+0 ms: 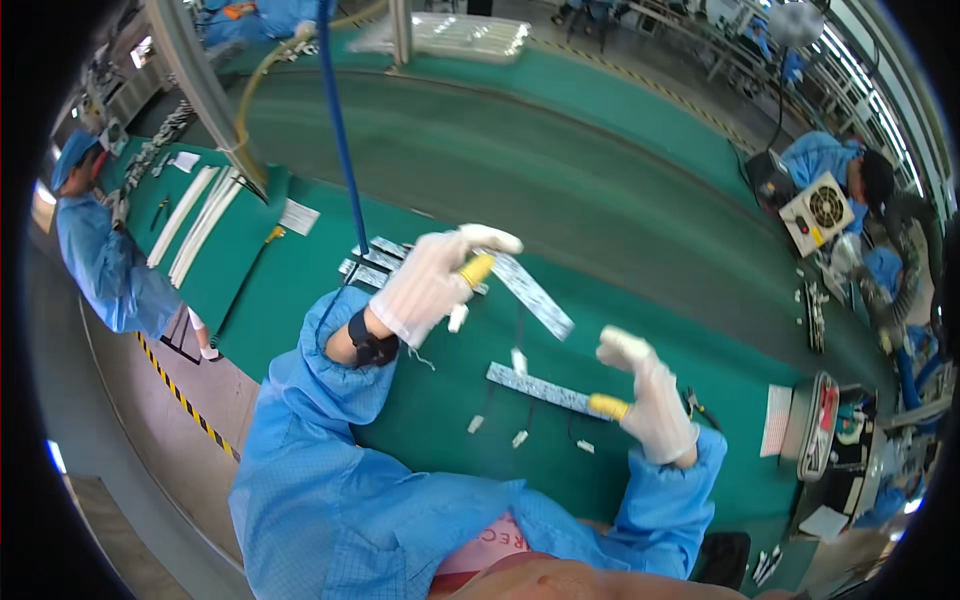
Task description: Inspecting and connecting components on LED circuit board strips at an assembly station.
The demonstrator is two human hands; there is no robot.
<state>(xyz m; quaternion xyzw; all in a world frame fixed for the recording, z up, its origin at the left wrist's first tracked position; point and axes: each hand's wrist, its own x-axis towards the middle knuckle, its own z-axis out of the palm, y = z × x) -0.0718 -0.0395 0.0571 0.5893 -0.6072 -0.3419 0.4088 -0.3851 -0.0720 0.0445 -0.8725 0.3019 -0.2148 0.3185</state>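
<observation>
My left hand (430, 285), in a white glove with a yellow thumb cover, pinches the upper end of a flat, speckled pale-blue strip (535, 300). That strip slants down to the right above the green bench. A second speckled strip (540, 388) lies below it, with thin leads ending in small white connectors (520, 438). At its right end is my right hand (655, 400), gloved alike, with thumb and fingers spread apart; the yellow thumb tip is at the strip's end. Several similar strips (372, 262) lie behind my left wrist, which wears a black band.
A green belt (560, 170) runs beyond the bench (740, 450). A blue hose (340, 130) hangs near my left hand. Long white strips (205, 225) lie at left. To the right stand a tool box (820, 425) and a fan unit (820, 215). Co-workers in blue sit at both sides.
</observation>
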